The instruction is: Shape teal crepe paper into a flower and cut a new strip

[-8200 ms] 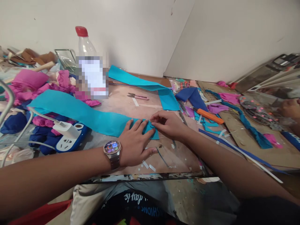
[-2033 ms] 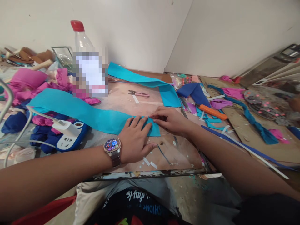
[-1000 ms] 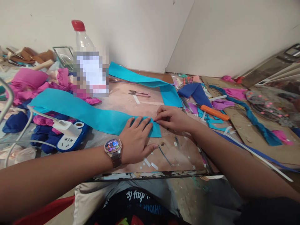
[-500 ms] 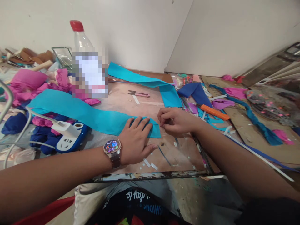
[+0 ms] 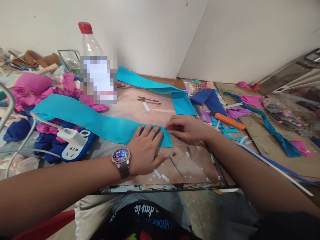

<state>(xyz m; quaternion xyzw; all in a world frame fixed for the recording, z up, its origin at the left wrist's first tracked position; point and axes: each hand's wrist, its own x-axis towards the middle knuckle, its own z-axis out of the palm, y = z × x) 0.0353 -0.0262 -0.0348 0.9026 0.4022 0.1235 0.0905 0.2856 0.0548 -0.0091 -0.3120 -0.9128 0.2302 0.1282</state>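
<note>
A long turquoise fabric strip [image 5: 100,125] runs from the cloth heap on the left to the middle of the worktable. My left hand [image 5: 146,150] lies flat near its right end, fingers spread, pressing it down. At that end, my right hand [image 5: 186,128] has thumb and fingertips pinched on the strip's edge; the exact contact is partly hidden by the fingers. Behind the hands, a second turquoise strip [image 5: 147,83] lies folded over at its right end. Pink-handled thread snips [image 5: 149,100] rest on the table between the two strips.
A red-capped bottle [image 5: 91,41] stands behind a blurred bright screen [image 5: 98,78]. A power strip [image 5: 75,150] with a white charger and cables sits left. Pink and navy cloth pieces [image 5: 32,83] pile up there. An orange-handled cutter [image 5: 229,121] and scraps lie right.
My right hand has shifted slightly left, its fingertips reaching the end of the turquoise strip and its fingers straightening somewhat. My left hand stays flat on the strip.
</note>
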